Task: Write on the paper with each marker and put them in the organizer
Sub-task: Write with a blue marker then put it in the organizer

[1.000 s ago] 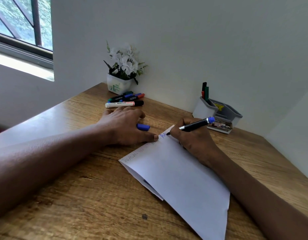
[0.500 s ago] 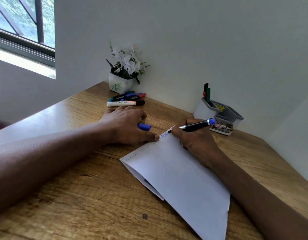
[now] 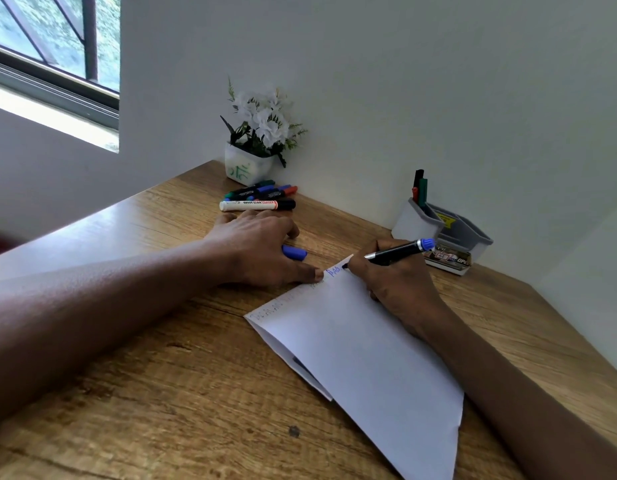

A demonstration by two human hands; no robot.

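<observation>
Writing [image 3: 276, 308] on paper [image 3: 369, 358]: faint, unreadable. Blue marker [image 3: 397, 252] is pinched by right hand [image 3: 399, 287]; grip of left hand [image 3: 255, 247] on half-hidden cap [image 3: 295, 253] cannot be told.
</observation>
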